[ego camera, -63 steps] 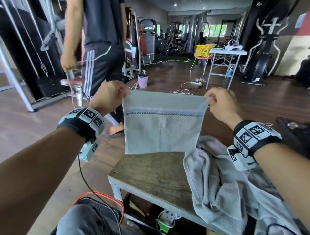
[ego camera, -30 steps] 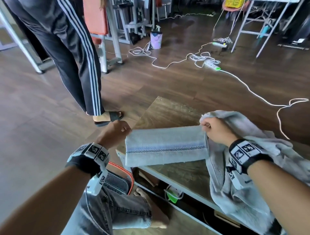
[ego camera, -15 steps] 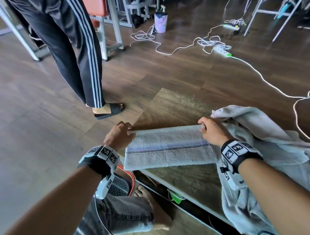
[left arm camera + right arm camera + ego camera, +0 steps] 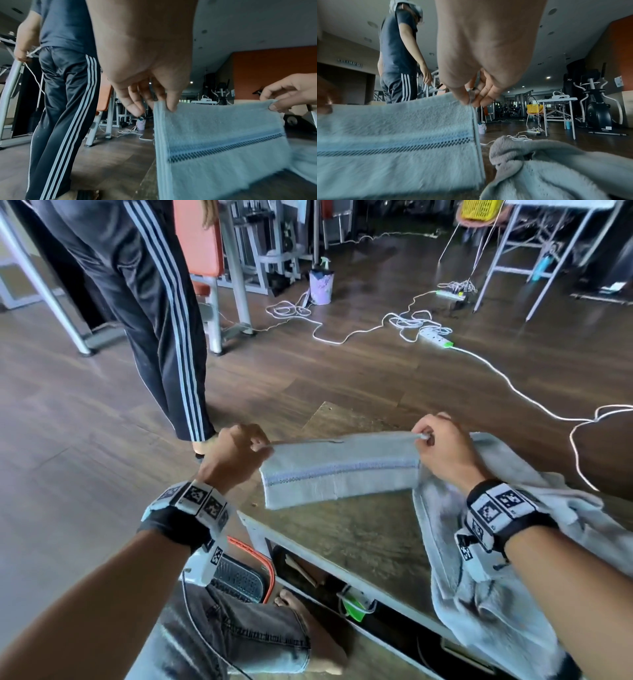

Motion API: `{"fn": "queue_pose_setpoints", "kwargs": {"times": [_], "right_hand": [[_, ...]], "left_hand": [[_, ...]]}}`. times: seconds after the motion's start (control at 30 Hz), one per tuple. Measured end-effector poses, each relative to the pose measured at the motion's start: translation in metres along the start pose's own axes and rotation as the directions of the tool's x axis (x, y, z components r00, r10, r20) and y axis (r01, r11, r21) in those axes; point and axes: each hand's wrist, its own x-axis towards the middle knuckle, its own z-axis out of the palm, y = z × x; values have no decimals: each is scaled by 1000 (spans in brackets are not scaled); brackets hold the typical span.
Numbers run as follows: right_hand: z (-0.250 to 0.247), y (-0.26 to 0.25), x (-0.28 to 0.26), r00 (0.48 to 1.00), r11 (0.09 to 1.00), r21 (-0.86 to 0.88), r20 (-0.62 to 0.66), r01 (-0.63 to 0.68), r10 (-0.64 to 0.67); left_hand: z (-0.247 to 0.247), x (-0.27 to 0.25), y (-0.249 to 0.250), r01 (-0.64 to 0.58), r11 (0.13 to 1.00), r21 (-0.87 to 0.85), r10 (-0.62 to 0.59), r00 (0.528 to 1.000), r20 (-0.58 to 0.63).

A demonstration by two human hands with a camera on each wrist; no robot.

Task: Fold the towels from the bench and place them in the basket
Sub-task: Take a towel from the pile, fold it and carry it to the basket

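Striped towel (image 4: 339,470) over desk (image 4: 356,529), top corners pinched by left grip (image 4: 236,453) and right grip (image 4: 442,446).

Pretty dim indoor daylight, floor (image 4: 342,378) has a soft sheen. Wrist views are fisheye-warped, with the striped towel (image 4: 393,142) motion-blurred and ceiling spotlights (image 4: 548,77) glowing.

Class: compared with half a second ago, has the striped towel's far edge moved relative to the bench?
Yes. The hands have lifted the towel's far edge up off the bench.
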Motion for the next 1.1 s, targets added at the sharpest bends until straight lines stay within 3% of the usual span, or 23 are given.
{"fn": "queue_pose_setpoints", "kwargs": {"times": [0.1, 0.17, 0.23, 0.3, 0.37, 0.43, 0.57, 0.7, 0.83, 0.93, 1.1], "right_hand": [[-17, 2, -23, 991, 992, 79, -101, 100, -92], [-21, 10, -46, 994, 991, 81, -24, 110, -109], [-14, 26, -73, 980, 999, 33, 197, 1, -7], [-2, 44, -104, 930, 996, 15, 361, -83, 72], [7, 56, -134, 908, 996, -2, 411, -87, 81], [11, 65, -157, 884, 989, -133, 454, -59, 114], [5, 82, -186, 936, 920, -385, 293, -72, 196], [-12, 93, -194, 917, 850, -500, 240, -165, 319], [-11, 70, -187, 962, 828, -553, 162, -96, 219], [5, 41, -179, 956, 907, -420, 274, 21, 104], [36, 17, -175, 873, 944, -329, 464, 8, 154]], "left_hand": [[-11, -18, 4, -112, 992, -49, 104, 985, -139], [-6, -39, 4, -157, 985, -71, 147, 981, -129], [8, -62, -3, -88, 994, -71, 91, 995, 31], [26, -83, -11, 42, 999, -7, -39, 973, 227], [44, -99, -16, 84, 996, 23, -87, 951, 296], [58, -109, -13, 82, 996, 21, -85, 950, 301], [76, -117, 2, 19, 999, 46, -31, 966, 257], [88, -117, 21, -43, 997, 57, 28, 972, 234], [97, -119, 42, -73, 993, 90, 37, 937, 348], [105, -126, 53, -128, 982, 141, 60, 911, 407], [108, -137, 56, -136, 977, 165, 44, 883, 468]]}}
